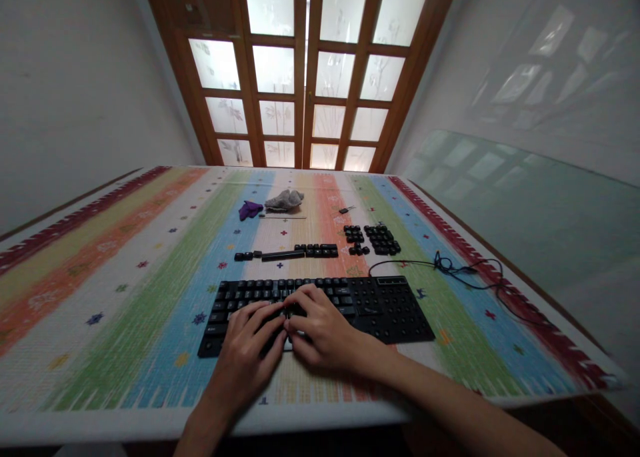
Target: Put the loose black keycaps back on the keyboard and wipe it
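A black keyboard [395, 310] lies before me near the table's front edge. Keycaps fill much of its left and upper part, while its right-hand block has bare key seats. Over the left-middle keys my left hand [253, 337] is bent, its thumb and fingertips drawn together. My right hand [320, 327] meets it from the right with curled fingers, also closed at the same spot. Whatever small part is between the fingertips is hidden. Behind the keyboard lies a row of loose keycaps [320, 250] with a long space bar [283, 255]. More loose keycaps [383, 239] sit in blocks farther right.
A purple cloth [251, 209], a grey cloth [285, 201] and a thin rod [285, 217] lie farther back. Nearby is a small black tool with metal prongs [345, 210]. The keyboard's cable [453, 267] loops rightward over the striped tablecloth [165, 310].
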`<act>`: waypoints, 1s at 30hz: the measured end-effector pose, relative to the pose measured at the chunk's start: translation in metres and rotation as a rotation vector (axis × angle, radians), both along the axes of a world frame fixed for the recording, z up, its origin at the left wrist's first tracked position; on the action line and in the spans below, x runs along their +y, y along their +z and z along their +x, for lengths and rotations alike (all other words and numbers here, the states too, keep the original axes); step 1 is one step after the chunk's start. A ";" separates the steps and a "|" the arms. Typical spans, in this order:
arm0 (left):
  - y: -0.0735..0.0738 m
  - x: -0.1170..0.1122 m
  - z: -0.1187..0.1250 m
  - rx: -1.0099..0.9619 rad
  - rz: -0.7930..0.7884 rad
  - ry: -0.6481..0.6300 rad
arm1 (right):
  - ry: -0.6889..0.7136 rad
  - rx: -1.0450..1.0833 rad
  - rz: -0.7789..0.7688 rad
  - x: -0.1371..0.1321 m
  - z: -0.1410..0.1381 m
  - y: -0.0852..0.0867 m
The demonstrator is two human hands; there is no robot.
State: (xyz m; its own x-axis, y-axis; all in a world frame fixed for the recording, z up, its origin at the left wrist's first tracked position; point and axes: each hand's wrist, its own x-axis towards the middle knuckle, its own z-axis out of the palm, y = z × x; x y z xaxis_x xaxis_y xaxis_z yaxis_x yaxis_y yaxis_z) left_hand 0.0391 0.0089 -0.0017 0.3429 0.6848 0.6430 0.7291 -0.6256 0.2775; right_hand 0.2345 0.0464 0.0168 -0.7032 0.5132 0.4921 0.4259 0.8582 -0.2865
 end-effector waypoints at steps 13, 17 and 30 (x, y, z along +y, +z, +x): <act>0.002 -0.002 0.001 -0.033 0.048 -0.042 | 0.074 0.021 -0.090 0.047 0.009 0.020; 0.001 -0.002 -0.001 -0.030 0.059 -0.051 | -0.137 -0.027 -0.040 0.086 0.017 0.025; 0.005 -0.006 0.005 -0.007 0.156 -0.059 | -0.369 -0.350 -0.061 0.152 0.002 0.018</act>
